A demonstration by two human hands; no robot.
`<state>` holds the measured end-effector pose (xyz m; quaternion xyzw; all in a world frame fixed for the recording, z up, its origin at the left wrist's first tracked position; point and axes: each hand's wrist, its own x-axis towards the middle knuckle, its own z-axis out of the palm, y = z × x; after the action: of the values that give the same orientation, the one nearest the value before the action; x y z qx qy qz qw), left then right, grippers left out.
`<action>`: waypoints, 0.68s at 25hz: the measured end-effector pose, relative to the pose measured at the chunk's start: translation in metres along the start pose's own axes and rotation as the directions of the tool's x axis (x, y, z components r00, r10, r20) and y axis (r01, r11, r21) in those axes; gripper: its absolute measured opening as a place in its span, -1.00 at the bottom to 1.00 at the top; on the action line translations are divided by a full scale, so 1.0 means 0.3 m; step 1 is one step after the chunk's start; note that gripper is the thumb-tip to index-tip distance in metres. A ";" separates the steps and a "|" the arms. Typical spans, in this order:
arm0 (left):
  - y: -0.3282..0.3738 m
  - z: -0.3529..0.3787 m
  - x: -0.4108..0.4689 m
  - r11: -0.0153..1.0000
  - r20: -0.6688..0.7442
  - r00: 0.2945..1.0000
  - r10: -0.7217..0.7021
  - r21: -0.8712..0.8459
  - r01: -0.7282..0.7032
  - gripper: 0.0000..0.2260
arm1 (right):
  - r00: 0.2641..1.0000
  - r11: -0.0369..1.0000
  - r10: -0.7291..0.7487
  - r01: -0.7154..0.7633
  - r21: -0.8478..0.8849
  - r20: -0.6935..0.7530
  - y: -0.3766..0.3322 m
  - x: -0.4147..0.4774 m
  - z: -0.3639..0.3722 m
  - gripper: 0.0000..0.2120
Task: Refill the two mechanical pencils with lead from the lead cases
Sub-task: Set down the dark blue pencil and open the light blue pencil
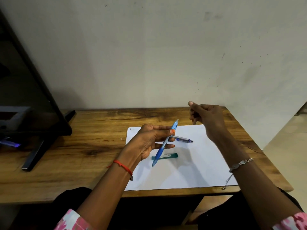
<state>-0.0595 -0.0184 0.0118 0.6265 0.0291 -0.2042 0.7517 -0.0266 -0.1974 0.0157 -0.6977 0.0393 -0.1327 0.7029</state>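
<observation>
Left hand [149, 140]: grips the blue mechanical pencil [163, 144] slanted above the white paper [199, 163]. Right hand [206, 117]: raised, fingers curled; contents cannot be told. On paper, bench [83, 146]: green lead case [167, 156], grey mechanical pencil [183, 139].

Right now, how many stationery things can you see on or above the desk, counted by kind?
Pencils: 2, a blue pencil held in the left hand and a grey pencil lying on the paper.
Lead cases: 1, a green case.
Paper sheets: 1.
Total: 4.
</observation>
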 end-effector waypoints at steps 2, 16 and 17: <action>0.008 -0.015 -0.004 1.000 -0.012 1.000 0.013 0.000 -0.013 -0.95 | 0.998 0.998 0.062 -0.063 0.030 0.027 -0.005 0.006 -0.019 -0.78; -0.003 -0.012 0.003 0.999 -0.049 0.999 0.004 0.051 -0.002 -0.90 | 0.836 0.926 0.334 -0.376 0.012 0.435 -0.002 -0.028 0.013 -0.89; -0.003 -0.011 0.004 0.998 -0.048 0.999 0.001 0.055 0.002 -0.90 | 0.844 0.935 0.323 -0.355 -0.006 0.428 0.001 -0.028 0.013 -0.90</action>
<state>-0.0580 -0.0156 0.0098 0.6518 0.0417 -0.1899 0.7330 -0.0337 -0.1916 0.0145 -0.6654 0.0042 0.1463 0.7320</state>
